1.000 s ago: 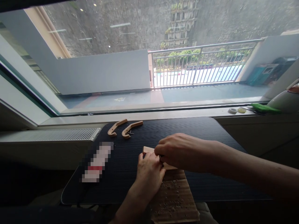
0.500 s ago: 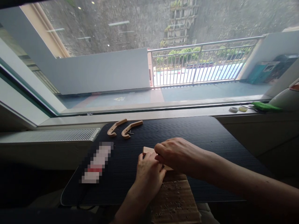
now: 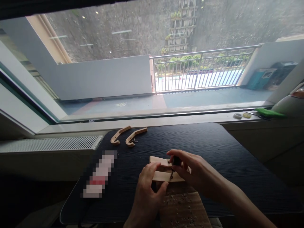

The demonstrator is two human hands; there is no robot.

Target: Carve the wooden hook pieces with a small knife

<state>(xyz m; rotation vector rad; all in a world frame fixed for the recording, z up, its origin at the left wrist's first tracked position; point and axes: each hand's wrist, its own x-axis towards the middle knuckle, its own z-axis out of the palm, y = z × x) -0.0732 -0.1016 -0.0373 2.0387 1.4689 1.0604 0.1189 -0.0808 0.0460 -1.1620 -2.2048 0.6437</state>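
Note:
My right hand (image 3: 190,166) is closed around the black handle of a small screwdriver (image 3: 175,161). Its thin shaft points down, with the tip at a dark hole or screw in the front light-wood bar (image 3: 159,176); which of these it is I cannot tell. Fingers and thumb of my left hand (image 3: 148,182) grip the left end of that bar. Just behind lies a second light-wood bar (image 3: 158,160) with a dark spot on it; its right part is hidden by my right hand. A strip of brown cardboard (image 3: 182,209), sprinkled with small crumbs, extends towards me beneath the wood.
Two curved wooden hooks (image 3: 116,136) lie at the table's back left, with small screws (image 3: 135,140) beside one. A blurred-out pale object (image 3: 101,174) is at left on the dark table (image 3: 213,145). Tape rolls (image 3: 237,116) and a green item (image 3: 270,112) sit on the windowsill.
My right hand has turned and shifted slightly right, uncovering the screwdriver and both wooden bars. My left hand has spread its thumb and fingers along the front bar. The view has tilted up slightly.

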